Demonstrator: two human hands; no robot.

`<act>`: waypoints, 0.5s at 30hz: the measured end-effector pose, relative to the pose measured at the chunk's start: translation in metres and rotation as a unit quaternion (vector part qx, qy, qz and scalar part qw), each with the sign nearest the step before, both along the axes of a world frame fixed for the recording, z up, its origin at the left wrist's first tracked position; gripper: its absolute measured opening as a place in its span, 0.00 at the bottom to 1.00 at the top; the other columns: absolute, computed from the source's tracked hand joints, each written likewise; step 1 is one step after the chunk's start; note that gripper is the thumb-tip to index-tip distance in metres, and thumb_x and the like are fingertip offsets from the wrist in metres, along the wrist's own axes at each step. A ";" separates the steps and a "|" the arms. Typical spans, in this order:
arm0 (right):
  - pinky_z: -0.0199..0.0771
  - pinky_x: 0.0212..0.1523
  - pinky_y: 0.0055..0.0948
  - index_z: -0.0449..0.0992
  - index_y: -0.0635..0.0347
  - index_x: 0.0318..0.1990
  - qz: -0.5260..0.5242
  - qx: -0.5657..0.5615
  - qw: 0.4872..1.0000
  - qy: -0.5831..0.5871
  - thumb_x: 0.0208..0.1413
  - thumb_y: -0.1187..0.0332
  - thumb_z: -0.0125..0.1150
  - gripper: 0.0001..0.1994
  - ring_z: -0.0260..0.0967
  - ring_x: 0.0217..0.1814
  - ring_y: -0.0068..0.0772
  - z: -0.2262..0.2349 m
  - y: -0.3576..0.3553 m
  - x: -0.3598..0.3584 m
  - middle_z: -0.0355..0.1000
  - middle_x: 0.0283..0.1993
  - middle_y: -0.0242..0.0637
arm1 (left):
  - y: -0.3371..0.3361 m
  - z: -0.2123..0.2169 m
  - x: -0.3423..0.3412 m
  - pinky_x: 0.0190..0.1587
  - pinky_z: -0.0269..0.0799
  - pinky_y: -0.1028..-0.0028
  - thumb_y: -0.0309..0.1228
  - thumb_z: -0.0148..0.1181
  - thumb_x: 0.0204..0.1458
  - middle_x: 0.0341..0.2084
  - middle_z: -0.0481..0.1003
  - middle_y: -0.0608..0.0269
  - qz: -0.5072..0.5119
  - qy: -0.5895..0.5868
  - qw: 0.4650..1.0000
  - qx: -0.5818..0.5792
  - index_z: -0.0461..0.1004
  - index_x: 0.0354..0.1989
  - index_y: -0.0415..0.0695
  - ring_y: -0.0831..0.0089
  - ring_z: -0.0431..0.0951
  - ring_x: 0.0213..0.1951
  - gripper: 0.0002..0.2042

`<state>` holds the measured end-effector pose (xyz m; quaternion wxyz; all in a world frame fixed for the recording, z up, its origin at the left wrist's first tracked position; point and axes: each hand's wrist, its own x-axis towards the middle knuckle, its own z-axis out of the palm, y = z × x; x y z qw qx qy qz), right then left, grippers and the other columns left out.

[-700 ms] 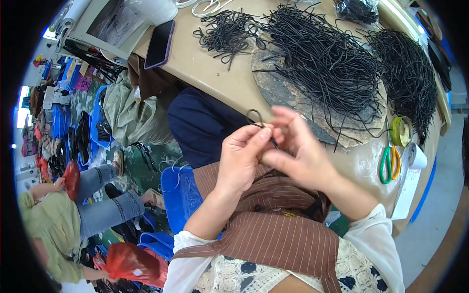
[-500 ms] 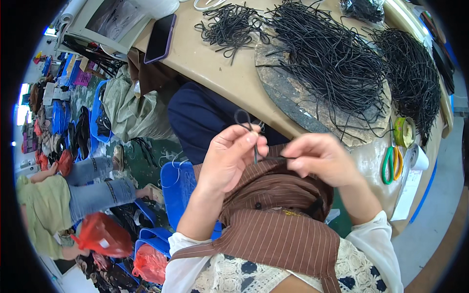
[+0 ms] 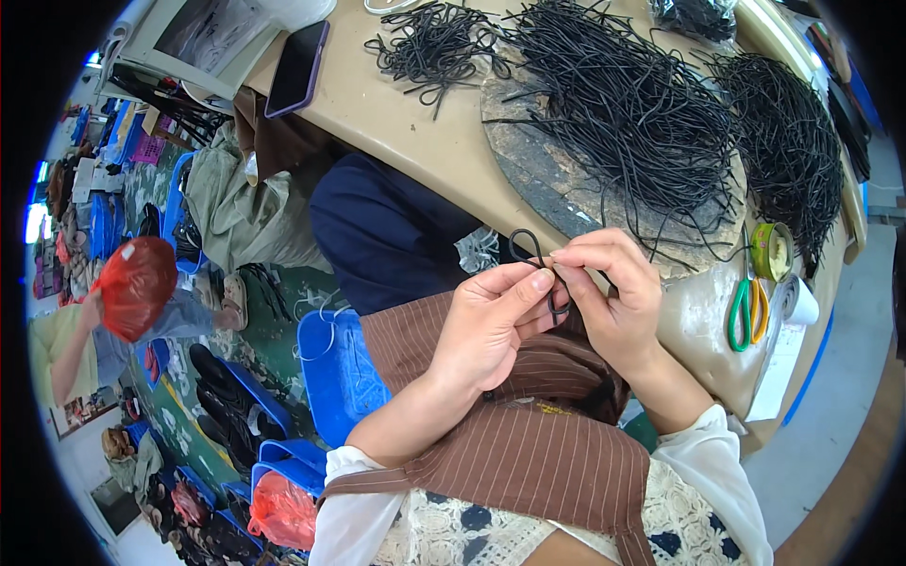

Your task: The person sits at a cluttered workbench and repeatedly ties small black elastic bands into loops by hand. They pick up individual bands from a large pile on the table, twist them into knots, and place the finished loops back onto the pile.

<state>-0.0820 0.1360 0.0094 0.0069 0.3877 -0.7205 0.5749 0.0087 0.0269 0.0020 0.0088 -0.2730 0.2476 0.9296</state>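
A thin black cord (image 3: 522,244), bent into a loop, is pinched between the thumb and fingers of my left hand (image 3: 495,321). The loop stands up above the fingertips and more cord hangs below them. My right hand (image 3: 613,292) closes thumb and finger on the same cord, its fingertips touching the left ones. Both hands are over my brown striped apron (image 3: 543,448). Beyond them, a big heap of black cords (image 3: 632,113) lies on a worn round board (image 3: 538,179). A smaller pile of looped cords (image 3: 436,47) rests to its left.
Scissors (image 3: 747,314) with green and yellow handles lie at the table's right, beside a small round tin (image 3: 772,252) and a white roll (image 3: 800,304). A phone (image 3: 298,68) lies at the left edge. Below are blue bins (image 3: 342,368). A person holds a red bag (image 3: 138,288).
My right hand has come left to meet the left hand, and both now grip the cord. At the left, the other person has moved back and lifted the red bag.
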 end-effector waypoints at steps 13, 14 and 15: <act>0.68 0.27 0.20 0.77 0.62 0.30 0.237 0.079 0.968 -0.002 0.40 0.79 0.61 0.07 0.70 0.27 0.24 0.060 0.021 -0.041 0.71 0.28 0.35 | -0.032 0.037 0.003 0.33 0.71 0.78 0.15 0.56 0.43 0.24 0.74 0.53 -0.268 0.064 0.936 -0.219 0.40 0.61 0.37 0.73 0.76 0.28 0.38; 0.69 0.27 0.20 0.76 0.63 0.30 0.235 0.088 0.963 -0.097 0.42 0.79 0.60 0.06 0.70 0.28 0.23 0.056 0.017 -0.042 0.71 0.28 0.35 | -0.027 0.036 0.003 0.34 0.71 0.78 0.15 0.57 0.42 0.24 0.74 0.55 -0.285 0.091 0.925 -0.233 0.37 0.62 0.38 0.73 0.76 0.29 0.40; 0.69 0.28 0.19 0.75 0.63 0.30 0.231 0.094 0.949 -0.190 0.43 0.78 0.60 0.05 0.70 0.28 0.21 0.048 0.012 -0.042 0.71 0.28 0.34 | -0.022 0.037 0.003 0.34 0.71 0.77 0.14 0.56 0.42 0.24 0.73 0.56 -0.265 0.109 0.922 -0.260 0.36 0.62 0.40 0.73 0.75 0.29 0.41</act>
